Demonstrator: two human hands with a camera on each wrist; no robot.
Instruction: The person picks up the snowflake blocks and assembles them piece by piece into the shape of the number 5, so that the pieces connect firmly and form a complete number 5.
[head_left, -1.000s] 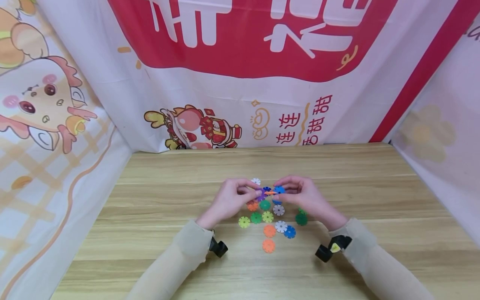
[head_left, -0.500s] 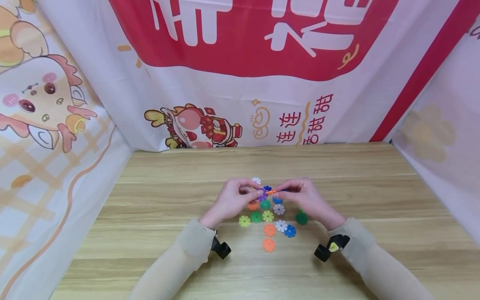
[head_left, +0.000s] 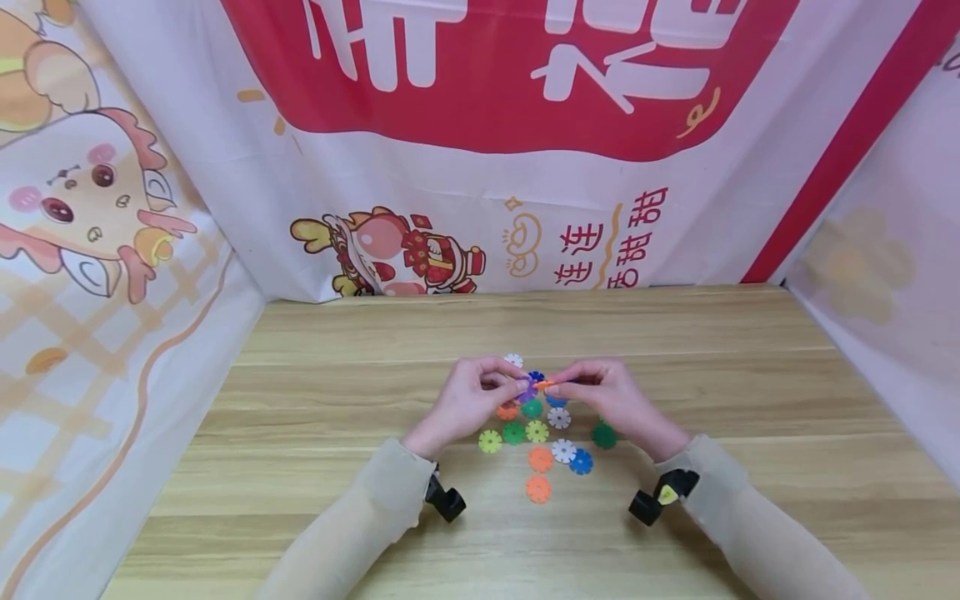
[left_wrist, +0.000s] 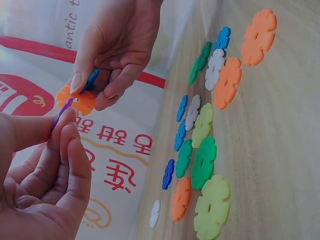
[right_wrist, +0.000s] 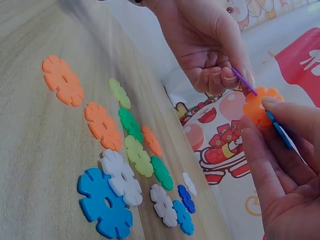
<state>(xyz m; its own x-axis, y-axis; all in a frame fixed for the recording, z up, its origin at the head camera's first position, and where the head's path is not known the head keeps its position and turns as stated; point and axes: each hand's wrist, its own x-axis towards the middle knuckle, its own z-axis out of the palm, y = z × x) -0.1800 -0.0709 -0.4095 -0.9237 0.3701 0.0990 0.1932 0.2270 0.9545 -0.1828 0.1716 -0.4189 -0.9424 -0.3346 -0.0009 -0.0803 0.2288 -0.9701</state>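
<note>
Thumb and fingers of the left hand pinch a purple notched disc, seen nearly edge-on in both wrist views. The right hand pinches an orange notched disc with a blue disc joined to it crosswise. The purple disc's edge meets the orange disc's rim between the two hands; how deep it sits in a slot I cannot tell. Both hands are above the loose discs, as the left wrist view shows.
Several loose notched discs lie on the wooden table: orange, yellow-green, white, blue and green. A printed cloth hangs behind the table, with more cloth at both sides.
The joined blue and orange discs have turned in the right hand, so the blue one's face no longer shows in the head view. The left hand has shifted slightly right.
</note>
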